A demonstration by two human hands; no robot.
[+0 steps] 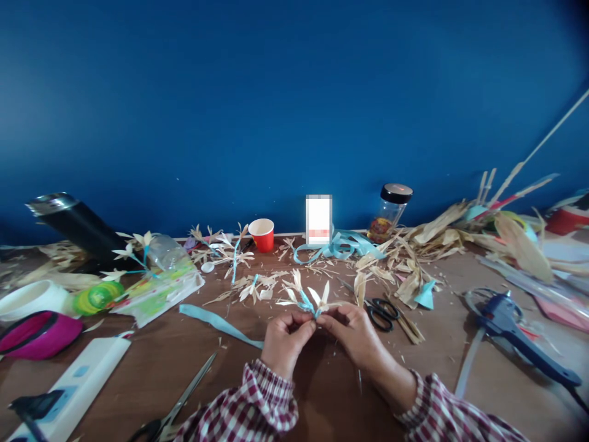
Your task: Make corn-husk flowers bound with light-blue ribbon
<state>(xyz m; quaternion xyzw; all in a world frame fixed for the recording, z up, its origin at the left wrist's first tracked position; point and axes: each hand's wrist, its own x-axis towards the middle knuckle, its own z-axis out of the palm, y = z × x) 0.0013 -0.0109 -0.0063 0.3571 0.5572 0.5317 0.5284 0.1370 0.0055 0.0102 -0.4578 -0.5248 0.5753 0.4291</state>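
My left hand (288, 337) and my right hand (352, 331) meet at the middle of the table, thumbs and fingers pinched together. Between them is a corn-husk flower (322, 296) with pale pointed petals and light-blue wrapping at its base; both hands grip that base. A second blossom on a blue stem (301, 293) leans to the left at the same spot. A light-blue ribbon (221, 320) runs across the table toward my left wrist. Black-handled scissors (384, 313) lie just beyond my right hand. Larger scissors (184, 390) rest open near my left sleeve.
A blue glue gun (524, 337) lies at right, a white power strip (83, 383) at left. Along the wall stand a red paper cup (262, 236), a lidded jar (390, 212) and a black flask (83, 224). Husk scraps (427, 236) and coiled blue ribbon (345, 244) are scattered behind.
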